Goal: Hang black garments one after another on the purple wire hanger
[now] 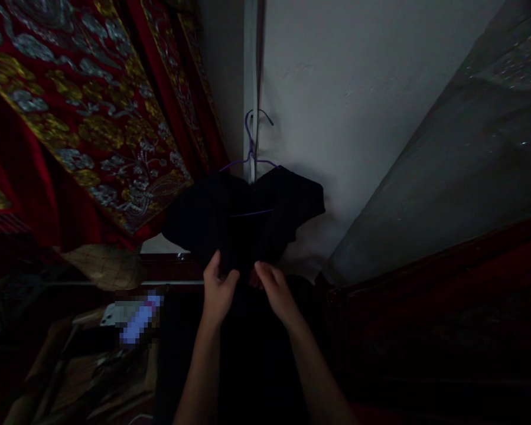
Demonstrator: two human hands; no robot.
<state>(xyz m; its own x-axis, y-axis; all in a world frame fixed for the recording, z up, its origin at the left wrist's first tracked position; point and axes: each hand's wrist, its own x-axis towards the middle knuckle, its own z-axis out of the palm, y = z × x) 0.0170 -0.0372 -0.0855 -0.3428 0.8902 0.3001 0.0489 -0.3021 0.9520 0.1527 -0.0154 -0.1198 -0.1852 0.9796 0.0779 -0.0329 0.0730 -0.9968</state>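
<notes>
A black short-sleeved top (300,195) hangs on a purple wire hanger (251,141) against a pale wall. My left hand (218,289) closes on the left front of the top, its thumb and fingers bent around the dark cloth. On the other side of the front opening, my right hand (271,286) pinches the cloth, with some of its fingers hidden behind the thumb. A short gap separates the two hands. The lower part of the garment is lost in shadow.
Red cloth with gold and silver embroidery (101,118) hangs at the left. Below it are a tan checked bundle (103,265) and a wooden frame (48,360). Clear plastic sheeting (442,147) slants down on the right. A narrow pipe (253,53) runs down the wall.
</notes>
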